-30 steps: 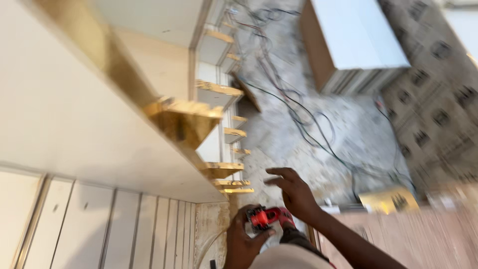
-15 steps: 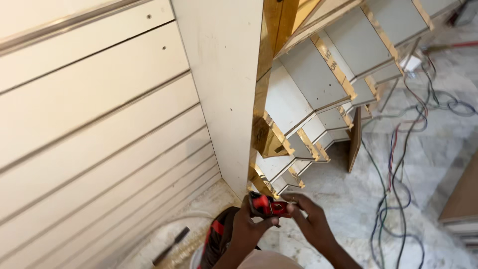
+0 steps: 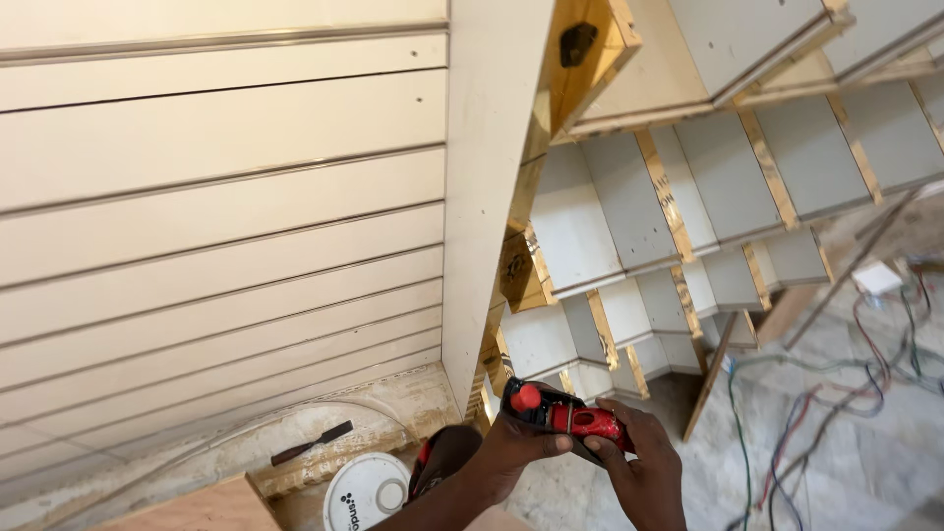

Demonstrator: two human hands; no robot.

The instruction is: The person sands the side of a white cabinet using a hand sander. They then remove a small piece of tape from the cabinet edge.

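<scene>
Both hands hold one small red and black tool (image 3: 570,418) low in the view, above the floor. The left hand (image 3: 511,447) has its grip closed on the black end, and the right hand (image 3: 639,467) wraps the red body. No work is visible yet on the white slatted panel (image 3: 216,226) or the upright board (image 3: 482,197); all seems left to do.

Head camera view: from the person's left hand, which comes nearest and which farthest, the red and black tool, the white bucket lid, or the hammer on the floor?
1. Red and black tool: held in the left hand, also touched by the right hand.
2. White bucket lid: lower left, on the floor.
3. Hammer: farther left, near the slatted wall.
</scene>
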